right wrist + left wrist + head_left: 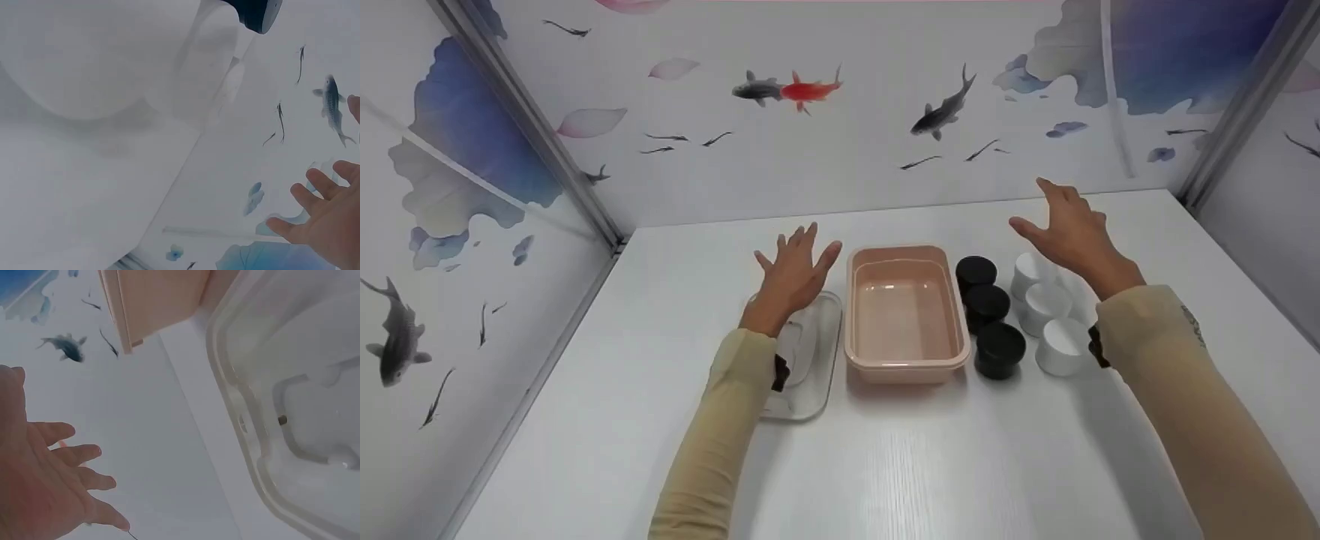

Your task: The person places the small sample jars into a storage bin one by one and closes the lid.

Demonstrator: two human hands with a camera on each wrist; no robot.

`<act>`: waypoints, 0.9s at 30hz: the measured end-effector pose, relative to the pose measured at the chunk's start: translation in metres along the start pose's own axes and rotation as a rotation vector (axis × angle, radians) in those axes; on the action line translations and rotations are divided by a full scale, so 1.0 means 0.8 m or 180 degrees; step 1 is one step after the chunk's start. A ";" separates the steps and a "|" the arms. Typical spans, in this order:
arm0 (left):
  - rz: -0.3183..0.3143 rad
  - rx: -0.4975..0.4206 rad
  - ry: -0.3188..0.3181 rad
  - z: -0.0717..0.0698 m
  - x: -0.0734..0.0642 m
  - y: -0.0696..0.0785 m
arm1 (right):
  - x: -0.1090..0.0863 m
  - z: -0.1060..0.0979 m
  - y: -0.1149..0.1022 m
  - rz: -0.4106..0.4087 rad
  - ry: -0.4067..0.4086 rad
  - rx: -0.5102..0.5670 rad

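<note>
My left hand (791, 277) hovers with fingers spread above a translucent plastic lid (823, 375), holding nothing. In the left wrist view the palm and straight fingers of the left hand (50, 484) show beside the lid (247, 439). Right of that lid stands an open pink plastic box (907, 365) with nothing inside. My right hand (1076, 236), thumb apart from the fingers, is raised over the white round containers (1063, 349) and partly hides them. Between box and white containers, three black round containers (1000, 349) form a row. The right wrist view shows an empty right hand (326, 208).
All these things share a white table (915, 465). Panels printed with fish and leaves enclose it at the back (870, 142), left and right, with grey metal posts (540, 127) at the corners. Both forearms, in tan sleeves (705, 435), reach in from the front.
</note>
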State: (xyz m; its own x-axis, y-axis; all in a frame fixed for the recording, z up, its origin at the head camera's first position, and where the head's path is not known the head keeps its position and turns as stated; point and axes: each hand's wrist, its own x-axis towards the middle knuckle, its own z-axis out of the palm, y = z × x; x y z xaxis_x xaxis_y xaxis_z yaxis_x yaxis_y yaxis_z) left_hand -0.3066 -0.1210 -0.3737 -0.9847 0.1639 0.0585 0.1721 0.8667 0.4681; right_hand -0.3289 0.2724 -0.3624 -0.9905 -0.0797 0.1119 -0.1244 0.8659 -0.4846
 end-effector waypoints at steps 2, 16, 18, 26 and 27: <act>-0.0002 -0.0116 0.0021 0.004 -0.004 0.001 | -0.002 0.003 0.000 0.0056 0.0000 0.0186; -0.0250 -0.1174 0.0071 0.038 -0.033 0.012 | -0.016 0.023 0.011 0.0231 -0.0151 0.0748; -0.0304 -0.1358 0.0058 0.042 -0.036 0.014 | -0.018 0.024 0.016 0.0282 -0.0232 0.0721; -0.0454 -0.1734 0.0002 0.054 -0.049 0.017 | -0.021 0.030 0.026 0.0527 -0.0649 0.0636; -0.0499 -0.1813 -0.0018 0.055 -0.050 0.017 | -0.022 0.031 0.026 0.0542 -0.0697 0.0618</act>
State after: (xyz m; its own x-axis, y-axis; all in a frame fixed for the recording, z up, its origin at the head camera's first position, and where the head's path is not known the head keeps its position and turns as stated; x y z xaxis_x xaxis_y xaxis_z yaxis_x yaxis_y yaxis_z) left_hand -0.2639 -0.0950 -0.4085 -0.9969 0.0581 -0.0535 -0.0181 0.4917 0.8706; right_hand -0.3158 0.2794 -0.3957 -0.9844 -0.0644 -0.1636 0.0560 0.7672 -0.6390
